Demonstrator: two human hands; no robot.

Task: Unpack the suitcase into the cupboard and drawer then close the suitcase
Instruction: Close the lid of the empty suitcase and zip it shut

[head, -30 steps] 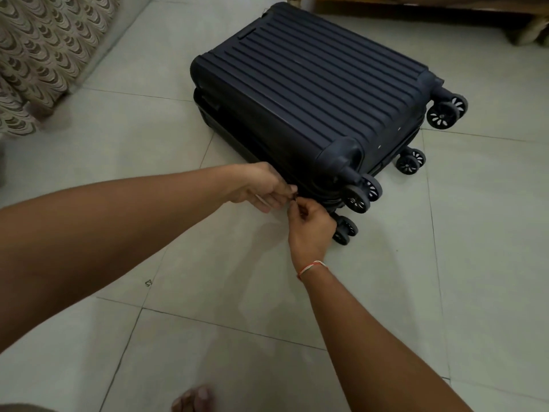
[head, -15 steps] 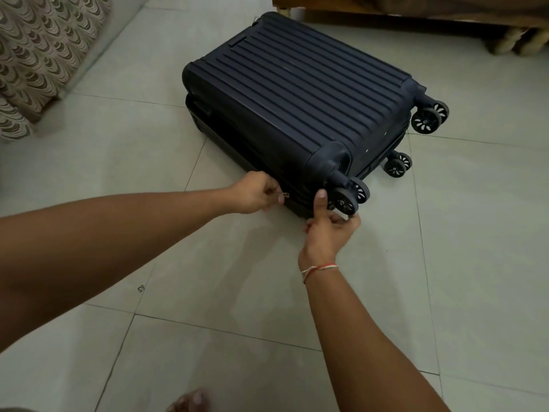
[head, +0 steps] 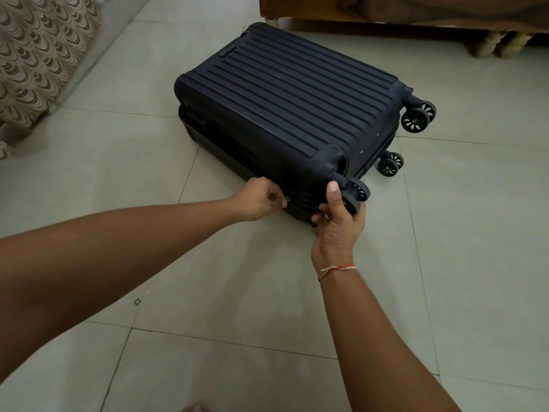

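A dark navy ribbed hard-shell suitcase (head: 285, 105) lies flat on the tiled floor with its lid down and its wheels to the right. My left hand (head: 261, 200) pinches a small metal zipper pull (head: 287, 198) on the near side seam. My right hand (head: 338, 221) grips the near corner of the suitcase beside the front wheel (head: 355, 194), thumb up on the shell and fingers under the edge. A red and white thread sits on my right wrist.
A wooden piece of furniture (head: 386, 13) with turned legs stands behind the suitcase. A patterned curtain (head: 38, 55) hangs at the top left. Pale floor tiles (head: 237, 292) surround the suitcase. My toes show at the bottom edge.
My left hand has drawn the zipper pull leftward along the near seam. My right hand left the zipper and took hold of the suitcase corner by the wheel.
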